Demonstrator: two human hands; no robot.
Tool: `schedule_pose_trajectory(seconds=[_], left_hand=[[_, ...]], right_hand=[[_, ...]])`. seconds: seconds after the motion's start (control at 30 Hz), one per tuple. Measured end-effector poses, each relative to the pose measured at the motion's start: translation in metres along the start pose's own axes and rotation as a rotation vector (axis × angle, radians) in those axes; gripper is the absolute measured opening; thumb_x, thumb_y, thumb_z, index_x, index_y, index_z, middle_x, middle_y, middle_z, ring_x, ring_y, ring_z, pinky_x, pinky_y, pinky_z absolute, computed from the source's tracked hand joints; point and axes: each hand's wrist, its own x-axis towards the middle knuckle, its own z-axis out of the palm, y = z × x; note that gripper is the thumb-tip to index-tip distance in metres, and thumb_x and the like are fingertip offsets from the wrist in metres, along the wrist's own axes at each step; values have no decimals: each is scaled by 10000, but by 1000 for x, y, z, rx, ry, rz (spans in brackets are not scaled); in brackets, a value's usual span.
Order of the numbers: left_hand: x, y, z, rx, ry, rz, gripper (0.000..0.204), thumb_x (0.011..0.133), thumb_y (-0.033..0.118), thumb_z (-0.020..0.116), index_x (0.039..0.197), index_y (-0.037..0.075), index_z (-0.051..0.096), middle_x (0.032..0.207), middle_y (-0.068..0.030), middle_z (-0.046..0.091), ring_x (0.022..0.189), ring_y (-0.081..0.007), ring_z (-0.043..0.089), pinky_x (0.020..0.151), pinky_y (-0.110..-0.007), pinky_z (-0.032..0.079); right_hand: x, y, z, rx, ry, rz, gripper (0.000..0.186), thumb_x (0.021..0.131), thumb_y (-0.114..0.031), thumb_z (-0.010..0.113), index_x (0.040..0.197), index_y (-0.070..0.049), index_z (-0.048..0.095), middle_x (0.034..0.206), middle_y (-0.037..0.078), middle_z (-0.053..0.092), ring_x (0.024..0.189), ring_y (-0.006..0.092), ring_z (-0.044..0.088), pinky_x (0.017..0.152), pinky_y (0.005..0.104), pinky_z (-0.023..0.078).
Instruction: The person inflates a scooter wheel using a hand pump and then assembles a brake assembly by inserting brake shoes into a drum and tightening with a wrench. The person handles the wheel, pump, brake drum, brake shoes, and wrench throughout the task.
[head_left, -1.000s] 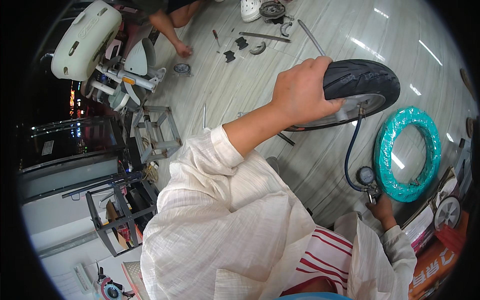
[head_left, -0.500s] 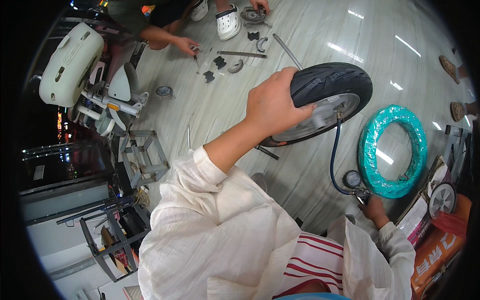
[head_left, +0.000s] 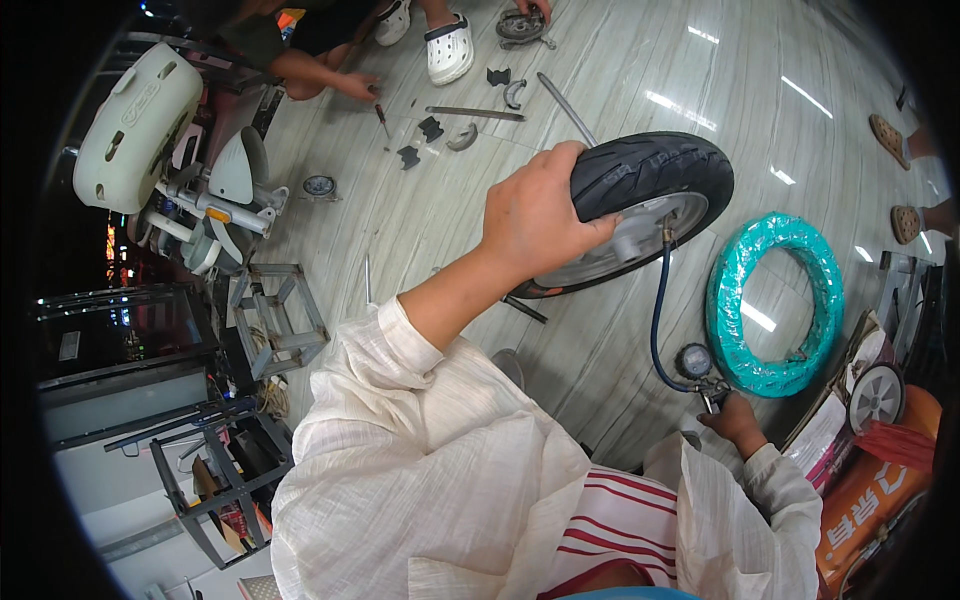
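Note:
My left hand (head_left: 535,220) is closed over the near edge of a black tire (head_left: 665,160) on a grey alloy wheel (head_left: 640,235), which it holds tilted. A brass fitting (head_left: 668,230) on the wheel joins a dark blue hose (head_left: 660,320), which runs down to an inflator with a round gauge (head_left: 694,361). My right hand (head_left: 735,420) is closed on the inflator's handle, low at the right. Just right of the hose a teal wrapped ring, apparently a packaged tire (head_left: 728,290), lies on the floor.
A co-worker's hands (head_left: 360,87) are near scattered parts (head_left: 461,138) and a screwdriver. Metal bars (head_left: 475,113) lie on the tiled floor (head_left: 420,240). A cream scooter body (head_left: 130,130) and metal stands (head_left: 280,320) line the left. Another person's sandalled feet (head_left: 890,140) are at right.
The view has shifted, with the wheel and my hands appearing further left. The co-worker's white shoes and second hand have come into view, as have another person's feet at the right.

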Motion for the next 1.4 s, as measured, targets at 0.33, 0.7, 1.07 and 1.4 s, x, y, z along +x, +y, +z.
schedule_pose_trajectory(seconds=[0.33,0.7,1.07,1.4], left_hand=[[-1,1,0,-17,6,-6,708,638,386,796,1191,17,552,977,-159,665,881,-298,670,767,-375,527],[0,-4,-11,-116,-104,-38,702,689,411,762,1226,22,531,1027,-170,657,943,-314,658,828,-376,512],[49,-86,31,-1106,-732,-211,425,982,373,479,1195,35,625,1006,-75,682,870,-152,634,751,-310,523],[72,-397,170,347,-71,-489,472,919,89,456,1387,147,417,1515,-144,306,1257,-360,462,975,-446,470]], right_hand=[[6,8,3,-108,-2,122,437,671,-330,816,897,18,680,941,234,677,918,394,645,807,450,518],[11,14,9,-141,-27,103,465,694,-365,802,944,11,691,961,237,676,939,395,643,825,445,517],[-21,-323,-207,-206,890,-961,608,787,-547,634,1150,-60,642,1166,167,620,1051,363,563,1025,511,329],[6,-326,-204,-95,749,-755,173,649,-244,675,689,-85,620,681,55,613,620,250,553,653,366,398]])
